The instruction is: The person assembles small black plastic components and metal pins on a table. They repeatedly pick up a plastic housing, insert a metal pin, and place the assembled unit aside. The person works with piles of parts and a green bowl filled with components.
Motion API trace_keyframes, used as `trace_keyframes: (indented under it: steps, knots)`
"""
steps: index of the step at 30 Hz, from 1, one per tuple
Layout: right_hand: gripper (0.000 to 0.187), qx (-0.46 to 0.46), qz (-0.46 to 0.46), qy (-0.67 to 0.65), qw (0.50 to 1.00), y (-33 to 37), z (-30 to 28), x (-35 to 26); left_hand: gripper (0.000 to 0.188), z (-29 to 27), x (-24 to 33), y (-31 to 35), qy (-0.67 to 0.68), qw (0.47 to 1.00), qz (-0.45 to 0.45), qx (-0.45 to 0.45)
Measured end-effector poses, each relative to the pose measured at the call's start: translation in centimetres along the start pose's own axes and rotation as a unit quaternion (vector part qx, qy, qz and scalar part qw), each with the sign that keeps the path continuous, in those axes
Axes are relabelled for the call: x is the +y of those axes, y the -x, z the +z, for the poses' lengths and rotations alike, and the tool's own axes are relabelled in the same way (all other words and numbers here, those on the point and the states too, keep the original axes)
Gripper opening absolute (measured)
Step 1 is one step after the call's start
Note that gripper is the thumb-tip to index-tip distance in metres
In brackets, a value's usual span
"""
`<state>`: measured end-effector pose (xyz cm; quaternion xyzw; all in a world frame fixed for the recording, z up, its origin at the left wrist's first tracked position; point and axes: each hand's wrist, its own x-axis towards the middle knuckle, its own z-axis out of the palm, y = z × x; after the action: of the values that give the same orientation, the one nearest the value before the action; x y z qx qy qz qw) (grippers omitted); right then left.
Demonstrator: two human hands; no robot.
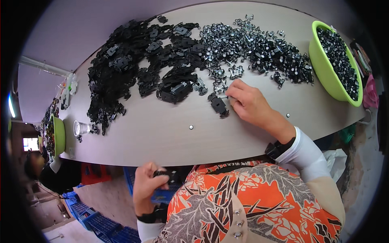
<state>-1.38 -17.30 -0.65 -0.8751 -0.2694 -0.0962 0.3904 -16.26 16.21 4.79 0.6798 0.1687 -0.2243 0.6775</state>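
Observation:
My left hand [146,181] is at the table's front edge, above a blue crate [129,178]. Its fingers are closed on a small black toy car chassis [172,175], partly hidden by them. Out on the table, my right hand [248,99] has thumb and forefinger pinched at the end of a wheel axle [222,97]. Just left of those fingertips lies a flat black chassis [219,106]. Beyond it are a heap of black chassis [117,65] and a pile of metal axles with small black wheels [231,42]. A few chassis [175,92] lie stacked close by.
A green basin [318,60] full of wheel axles stands at the right end of the table. At left are a clear plastic cup [81,128] and another green basin [60,135]. Two loose wheels [191,127] lie nearer me. A person [60,174] sits at far left.

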Motion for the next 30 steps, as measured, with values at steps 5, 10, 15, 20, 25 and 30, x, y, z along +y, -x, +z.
trace_keyframes:
  steps: [5,10,15,20,25,30]
  knots:
    - [0.015,-0.007,-0.052,0.031,0.998,-0.9,1.0,0.1,0.017,-4.4,-1.5,1.9,-0.319,0.940,0.011,0.119]
    - [0.016,-0.003,0.009,0.043,0.999,0.2,-0.7,-0.3,0.016,2.9,4.1,-3.0,-0.279,0.931,0.179,0.154]
    - [0.019,-0.066,0.052,0.064,0.994,1.9,-2.7,-0.5,0.030,13.1,6.6,-9.8,-0.437,0.775,0.453,0.059]
    - [0.020,-0.045,0.052,0.054,0.996,1.8,-3.5,-1.0,0.030,15.0,5.1,-14.9,-0.526,0.733,0.424,0.081]
    - [0.014,-0.105,0.008,0.037,0.994,1.4,-2.9,-0.2,0.015,11.7,5.9,-15.2,-0.335,0.899,0.282,0.019]
    - [0.014,-0.114,-0.019,0.094,0.989,1.5,-2.8,-0.2,0.013,11.4,6.9,-14.5,0.022,0.988,0.058,-0.138]
